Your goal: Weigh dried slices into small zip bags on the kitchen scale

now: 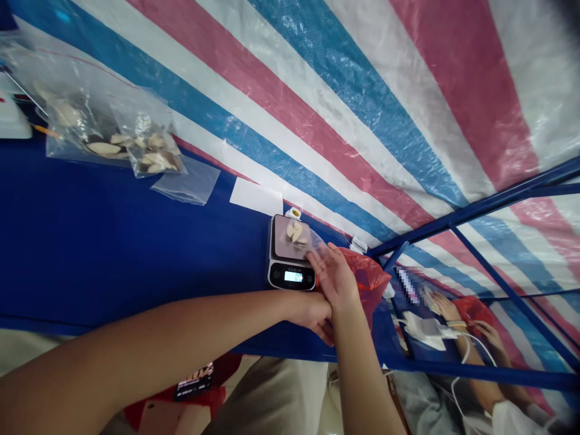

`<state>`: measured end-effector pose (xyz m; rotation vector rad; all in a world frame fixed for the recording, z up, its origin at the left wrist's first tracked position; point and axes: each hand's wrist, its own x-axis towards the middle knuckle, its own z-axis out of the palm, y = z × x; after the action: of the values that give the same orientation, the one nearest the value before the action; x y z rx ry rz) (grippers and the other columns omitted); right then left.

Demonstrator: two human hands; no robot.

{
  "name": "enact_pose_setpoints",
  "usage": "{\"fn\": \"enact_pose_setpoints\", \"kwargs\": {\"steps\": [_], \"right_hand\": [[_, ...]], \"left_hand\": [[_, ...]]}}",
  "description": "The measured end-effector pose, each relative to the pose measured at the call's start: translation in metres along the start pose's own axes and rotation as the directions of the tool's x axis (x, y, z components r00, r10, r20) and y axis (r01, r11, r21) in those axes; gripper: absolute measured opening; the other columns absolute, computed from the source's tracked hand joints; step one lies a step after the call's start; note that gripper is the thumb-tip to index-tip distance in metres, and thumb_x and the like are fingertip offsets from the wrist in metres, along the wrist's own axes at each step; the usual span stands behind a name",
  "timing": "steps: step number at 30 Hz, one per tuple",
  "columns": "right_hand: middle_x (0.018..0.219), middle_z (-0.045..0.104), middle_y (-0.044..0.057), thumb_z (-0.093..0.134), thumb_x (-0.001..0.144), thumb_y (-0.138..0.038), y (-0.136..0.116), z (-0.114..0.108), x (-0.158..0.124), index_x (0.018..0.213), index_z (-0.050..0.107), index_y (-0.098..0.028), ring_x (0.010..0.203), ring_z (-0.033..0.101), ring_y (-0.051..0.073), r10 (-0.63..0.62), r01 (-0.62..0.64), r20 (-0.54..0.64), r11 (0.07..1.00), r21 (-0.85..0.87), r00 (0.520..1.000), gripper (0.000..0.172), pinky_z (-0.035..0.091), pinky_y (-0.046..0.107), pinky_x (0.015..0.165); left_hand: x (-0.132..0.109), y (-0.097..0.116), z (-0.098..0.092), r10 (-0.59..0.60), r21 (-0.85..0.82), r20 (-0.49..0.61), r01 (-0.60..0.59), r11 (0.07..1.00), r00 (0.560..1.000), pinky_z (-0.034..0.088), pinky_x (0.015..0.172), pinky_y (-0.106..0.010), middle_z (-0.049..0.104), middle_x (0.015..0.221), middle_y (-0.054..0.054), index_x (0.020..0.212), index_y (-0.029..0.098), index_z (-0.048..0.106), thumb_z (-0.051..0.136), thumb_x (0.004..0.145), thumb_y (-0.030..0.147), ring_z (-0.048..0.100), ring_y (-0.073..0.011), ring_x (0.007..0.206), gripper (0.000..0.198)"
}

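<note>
A small clear plastic bag with pale pieces (pixel 296 233) lies on the plate of a digital kitchen scale (pixel 290 257), whose display is lit. My right hand (pixel 334 275) is beside the scale, fingers stretched out and apart, touching the loose end of that bag. Below it, my left hand (pixel 310 311) crosses behind my right wrist in front of the scale. Its fingers are loosely bent and slightly apart, partly covered by the wrist; nothing shows in them. A red plastic bag (pixel 369 281) sits just right of my right hand.
Clear bags of pale and dark pieces (pixel 156 154) lie at the back left, near a flat clear bag (pixel 188 181) and white paper (pixel 256 195). A tape roll (pixel 294 213) stands behind the scale. Blue metal bars (pixel 489 260) and another person's hands (pixel 446 307) are at right.
</note>
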<state>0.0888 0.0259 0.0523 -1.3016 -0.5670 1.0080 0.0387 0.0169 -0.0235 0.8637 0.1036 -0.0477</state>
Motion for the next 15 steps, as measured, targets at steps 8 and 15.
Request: {"fn": "enact_pose_setpoints", "kwargs": {"steps": [8,15], "right_hand": [[0.110,0.075,0.012,0.062,0.087,-0.051,-0.019,-0.080,-0.034,0.119,0.065,-0.019,0.094,0.074,0.028,-0.379,0.266,-0.029,0.701,-0.661,0.925,0.045,0.060,0.039,0.076],[0.103,0.077,0.015,0.050,0.090,-0.045,-0.014,-0.142,-0.021,0.105,0.074,-0.017,0.096,0.072,0.033,-0.361,0.180,0.117,0.147,-0.973,0.925,0.040,0.054,0.048,0.088]], "left_hand": [[-0.011,0.003,0.003,-0.004,0.001,0.005,0.004,1.000,1.000,0.055,0.082,-0.037,0.071,0.083,-0.005,0.087,0.015,0.070,0.078,0.068,0.038,0.070,-0.0190,0.077,0.032],[-0.011,0.006,0.008,-0.058,0.142,0.048,0.051,0.989,0.997,0.055,0.080,-0.034,0.071,0.085,-0.005,0.086,0.016,0.070,0.071,0.075,0.038,0.070,-0.0166,0.075,0.025]]}}
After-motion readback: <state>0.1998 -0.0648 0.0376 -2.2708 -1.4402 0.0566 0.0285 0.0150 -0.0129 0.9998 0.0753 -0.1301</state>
